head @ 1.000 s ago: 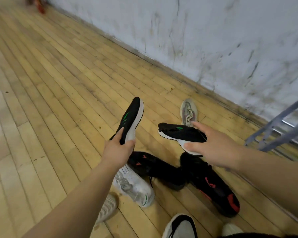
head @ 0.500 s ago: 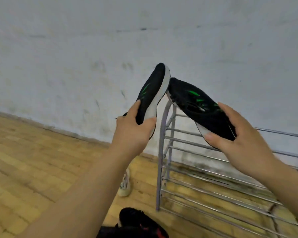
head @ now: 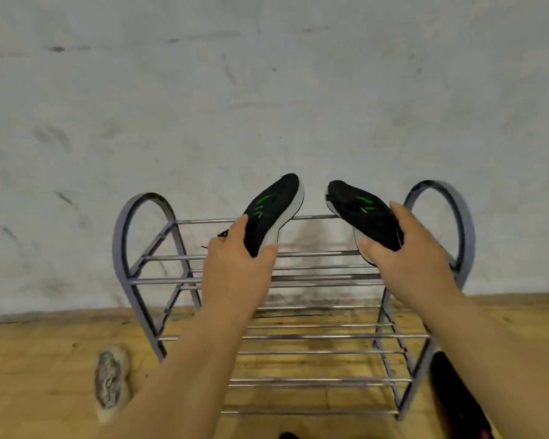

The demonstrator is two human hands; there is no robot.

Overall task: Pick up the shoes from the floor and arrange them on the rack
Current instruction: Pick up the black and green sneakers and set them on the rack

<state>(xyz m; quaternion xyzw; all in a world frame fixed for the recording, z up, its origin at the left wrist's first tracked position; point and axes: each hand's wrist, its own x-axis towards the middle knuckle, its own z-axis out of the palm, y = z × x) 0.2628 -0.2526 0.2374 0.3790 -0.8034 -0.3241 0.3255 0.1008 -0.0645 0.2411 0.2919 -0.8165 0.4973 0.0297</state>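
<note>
Nearest, on the floor: grey shoe (head: 111, 383) off the rack's (head: 330, 336) left front corner, black-and-red shoe (head: 454, 403) by its right front. Farther, over the top shelf: left hand (head: 235, 264), fingers (head: 239, 224) curled round left black shoe (head: 273, 210); right hand (head: 406, 258) likewise gripping right black shoe (head: 362, 213), toes toward the wall (head: 267, 106).

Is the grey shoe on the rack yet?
No, the grey shoe lies on the floor, left of the rack and apart from it.

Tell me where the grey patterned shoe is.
In the head view, the grey patterned shoe lies on the wooden floor at lower left, just left of the rack, beside its front left leg.
</note>
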